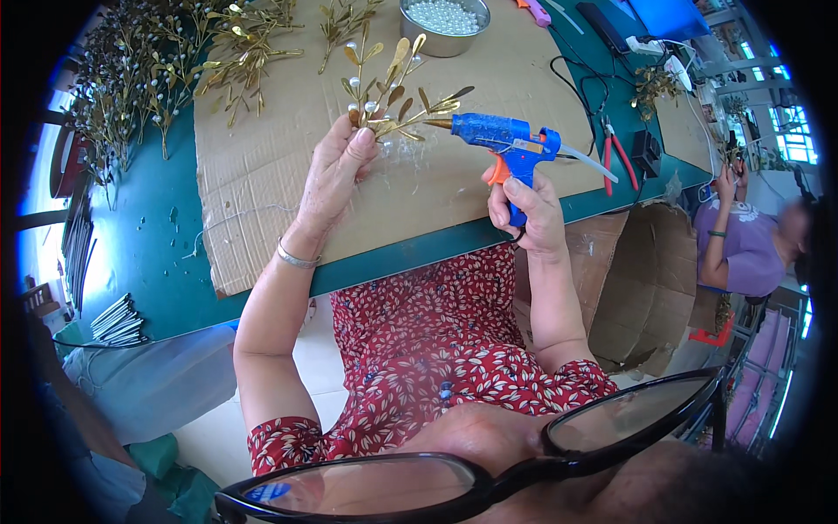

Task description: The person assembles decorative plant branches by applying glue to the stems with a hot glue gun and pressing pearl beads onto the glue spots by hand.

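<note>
At 11 o'clock from the middle of the view, the left of the person's two hands, the left hand (pixel 342 162), pinches a golden leafy sprig (pixel 397 92) by its lower end. At 2 o'clock, the right hand (pixel 534 210) is wrapped around the grip of a blue glue gun (pixel 502 131), a finger at its orange trigger. The gun's nozzle points toward 9 o'clock, close beside the sprig's leaves; whether they touch, I cannot tell.

A small pale label (pixel 521 147) sits on the gun's body, its print too small to tell. On the glasses (pixel 489 489) at 6 o'clock, one lens carries a blue patch (pixel 268 492) with pale marks.

The sprig bears at least four white beads. At 12 o'clock stands one metal bowl (pixel 432 42) of pearly beads (pixel 443 16), too many to count. One pair of red-handled pliers (pixel 626 162) lies at 2 o'clock; a dense heap of sprigs (pixel 131 79) fills 10 o'clock.

A cardboard sheet (pixel 262 175) covers the middle of the green bench (pixel 166 288), showing between both hands with whitish strands on it. The bench's front edge curves from 8 o'clock to 2 o'clock; the left forearm crosses it. At 3 o'clock, just off the edge, an open cardboard box (pixel 642 288) stands.
</note>
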Demonstrator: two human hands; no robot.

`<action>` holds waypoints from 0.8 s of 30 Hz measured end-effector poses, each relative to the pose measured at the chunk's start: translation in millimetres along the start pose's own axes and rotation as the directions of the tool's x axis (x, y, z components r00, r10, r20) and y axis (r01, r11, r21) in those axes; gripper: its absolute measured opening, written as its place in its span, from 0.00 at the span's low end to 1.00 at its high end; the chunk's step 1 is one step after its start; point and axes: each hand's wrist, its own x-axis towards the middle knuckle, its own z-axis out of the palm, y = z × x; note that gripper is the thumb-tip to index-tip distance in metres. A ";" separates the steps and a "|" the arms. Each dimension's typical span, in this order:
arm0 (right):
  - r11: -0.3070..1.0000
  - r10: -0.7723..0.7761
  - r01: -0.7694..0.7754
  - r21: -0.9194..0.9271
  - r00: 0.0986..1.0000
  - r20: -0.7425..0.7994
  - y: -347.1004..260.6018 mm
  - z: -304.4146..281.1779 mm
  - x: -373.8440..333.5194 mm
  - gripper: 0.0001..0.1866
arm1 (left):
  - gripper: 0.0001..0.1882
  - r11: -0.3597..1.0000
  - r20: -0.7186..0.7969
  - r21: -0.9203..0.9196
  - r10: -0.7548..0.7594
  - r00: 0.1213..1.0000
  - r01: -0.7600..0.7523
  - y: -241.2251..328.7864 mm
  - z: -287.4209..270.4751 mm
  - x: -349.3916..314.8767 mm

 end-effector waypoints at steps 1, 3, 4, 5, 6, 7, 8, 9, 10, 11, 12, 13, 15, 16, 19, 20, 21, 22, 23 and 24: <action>1.000 -0.002 0.002 0.009 1.000 -0.007 0.6 -1.5 -0.3 0.15 | 0.19 1.000 -0.008 -0.001 0.000 1.000 0.000 0.2 0.1 0.3; 1.000 -0.004 0.004 0.017 1.000 -0.014 0.8 -2.1 -0.4 0.15 | 0.20 1.000 -0.015 -0.001 -0.001 1.000 0.001 0.2 0.3 0.4; 1.000 0.003 -0.003 0.012 1.000 -0.016 0.8 -1.6 -0.2 0.15 | 0.20 1.000 -0.010 -0.005 -0.001 1.000 0.001 0.3 0.3 0.0; 1.000 0.010 -0.010 0.005 1.000 -0.019 0.6 -1.2 0.0 0.15 | 0.20 1.000 -0.006 -0.009 -0.002 1.000 0.002 0.3 0.4 -0.2; 1.000 0.011 -0.011 0.005 1.000 -0.019 0.5 -1.1 0.2 0.15 | 0.20 1.000 -0.006 -0.010 -0.002 1.000 0.002 0.2 0.4 -0.4; 1.000 0.012 -0.012 0.003 1.000 -0.016 0.2 -0.9 0.3 0.15 | 0.20 1.000 -0.001 -0.008 -0.001 1.000 0.001 0.3 0.5 -0.4; 1.000 0.013 -0.013 0.000 1.000 -0.013 0.1 -1.0 0.5 0.15 | 0.20 1.000 0.004 -0.007 0.001 1.000 -0.001 0.4 0.5 -0.4; 1.000 0.016 -0.016 -0.001 1.000 -0.013 0.3 -1.5 0.4 0.15 | 0.20 1.000 0.003 -0.009 -0.001 1.000 0.001 0.4 0.2 -0.5; 1.000 0.017 -0.017 -0.010 1.000 -0.011 0.5 -2.3 0.5 0.15 | 0.20 1.000 0.004 0.009 0.001 1.000 -0.001 0.5 -0.5 -0.3; 1.000 0.018 -0.018 -0.019 1.000 -0.008 0.8 -3.0 0.6 0.15 | 0.21 1.000 0.005 0.026 0.002 1.000 -0.003 0.5 -1.4 0.1; 0.999 0.024 -0.025 -0.021 1.000 -0.007 0.1 -3.3 0.1 0.15 | 0.21 1.000 0.000 0.022 0.000 1.000 0.000 0.7 -2.8 0.0; 0.999 0.035 -0.035 -0.033 0.999 -0.011 -1.0 -3.3 -0.3 0.14 | 0.21 0.996 -0.006 0.091 0.005 1.000 -0.005 1.0 -5.1 0.4; 0.998 0.050 -0.050 -0.050 0.999 -0.015 -1.2 -3.3 -1.4 0.14 | 0.22 0.988 -0.014 0.154 0.009 1.000 -0.007 1.0 -8.2 1.1; 0.997 0.060 -0.060 -0.040 0.998 -0.017 -0.3 -3.2 -2.2 0.14 | 0.22 0.984 -0.003 0.176 0.011 1.000 -0.010 1.0 -9.1 1.5; 0.997 0.080 -0.080 -0.012 0.997 -0.020 5.3 -4.7 -2.1 0.14 | 0.21 0.981 0.010 0.191 0.010 1.000 -0.012 -1.3 -11.3 2.3; 0.996 0.087 -0.087 0.008 0.996 -0.024 7.6 -5.4 -1.8 0.13 | 0.21 0.982 0.015 0.187 0.007 1.000 -0.010 -2.0 -11.8 2.0; 0.996 0.089 -0.088 0.008 0.996 -0.022 9.3 -5.6 -1.6 0.13 | 0.21 0.982 0.013 0.187 0.007 1.000 -0.010 -2.4 -11.2 1.8; 0.996 0.089 -0.088 0.019 0.996 -0.027 11.0 -5.5 -1.5 0.12 | 0.20 0.983 0.005 0.183 -0.001 1.000 0.000 -2.8 -9.7 1.8; 0.996 0.089 -0.088 0.031 0.995 -0.033 11.7 -5.2 -1.1 0.12 | 0.18 0.984 -0.002 0.180 -0.009 1.000 0.009 -2.8 -9.0 1.8; 0.996 0.090 -0.089 0.032 0.995 -0.033 12.1 -5.0 -1.3 0.12 | 0.18 0.984 -0.003 0.180 -0.010 1.000 0.010 -3.0 -9.3 1.6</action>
